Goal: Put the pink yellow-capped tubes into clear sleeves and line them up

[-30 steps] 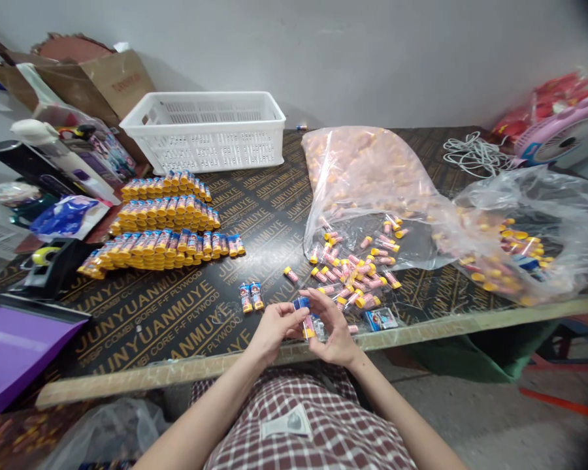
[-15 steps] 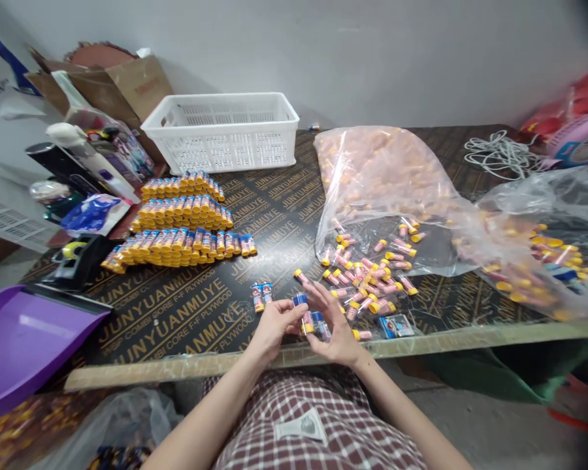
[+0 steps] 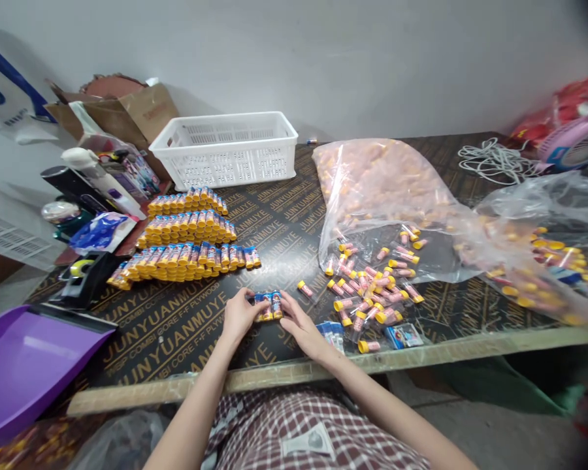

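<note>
Three small labelled tubes (image 3: 268, 305) with blue tops and yellow lower ends stand side by side on the dark table. My left hand (image 3: 239, 318) closes its thumb and fingers on the left side of this row. From the right, my right hand (image 3: 301, 328) presses its bent fingers against the last tube. To the right of that hand lies a small stack of blue-and-white printed labels (image 3: 331, 334), partly behind the wrist. A loose pink tube with a yellow cap (image 3: 306, 288) rests just beyond the right hand. Several similar unlabelled tubes (image 3: 372, 290) form a heap farther right.
Stacked rows of labelled tubes (image 3: 191, 258) sit at the left, below a white plastic basket (image 3: 230, 163). A large clear bag of tubes (image 3: 382, 176) fills the back right. A black tape dispenser (image 3: 85, 281) and purple dustpan (image 3: 34, 372) are at the left edge.
Both hands have moved left with one tube, which now stands against the two that stood on the table. The label stack has come into clearer view.
</note>
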The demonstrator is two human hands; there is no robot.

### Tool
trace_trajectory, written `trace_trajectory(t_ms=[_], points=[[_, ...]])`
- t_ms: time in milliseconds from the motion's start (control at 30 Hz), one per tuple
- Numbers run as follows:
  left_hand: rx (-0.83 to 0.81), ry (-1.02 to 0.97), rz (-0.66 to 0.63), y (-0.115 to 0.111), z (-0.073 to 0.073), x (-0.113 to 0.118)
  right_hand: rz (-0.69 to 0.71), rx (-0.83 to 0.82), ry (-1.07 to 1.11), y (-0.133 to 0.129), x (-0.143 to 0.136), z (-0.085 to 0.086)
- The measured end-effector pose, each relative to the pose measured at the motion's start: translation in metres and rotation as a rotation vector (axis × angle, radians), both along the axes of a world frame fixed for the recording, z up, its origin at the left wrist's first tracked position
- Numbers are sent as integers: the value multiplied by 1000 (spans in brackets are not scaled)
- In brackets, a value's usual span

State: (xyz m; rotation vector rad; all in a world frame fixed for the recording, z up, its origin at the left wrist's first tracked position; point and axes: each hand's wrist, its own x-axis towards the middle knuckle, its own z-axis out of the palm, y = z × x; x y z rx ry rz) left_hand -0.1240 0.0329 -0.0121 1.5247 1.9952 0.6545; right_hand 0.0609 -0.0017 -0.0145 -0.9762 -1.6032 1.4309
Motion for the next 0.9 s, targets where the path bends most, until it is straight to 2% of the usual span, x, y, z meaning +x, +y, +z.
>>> trace_trajectory(t_ms=[100, 200, 267, 333, 400, 500, 600, 767, 900], points=[[-20, 60, -65, 4, 6, 0, -22, 196, -190, 8, 10, 10], [-25, 193, -97, 2, 18, -1, -176, 395, -553, 26, 29, 19], [41, 310, -83, -3, 27, 6, -260, 410, -735, 41, 40, 22], [138, 337, -107, -8, 33, 23, -271, 390, -800, 55, 47, 21], [180, 248, -233, -15, 34, 49, -248, 374, -813, 64, 50, 17], [72, 86, -492, -23, 23, 91, -221, 361, -796, 70, 50, 15], [-13, 96, -537, -27, 10, 117, -243, 366, -735, 68, 56, 24], [-20, 50, -513, -30, 4, 119, -385, 321, -467, 45, 85, 50], [-3, 48, -524, -33, 6, 115, -481, 223, -290, 16, 105, 54]])
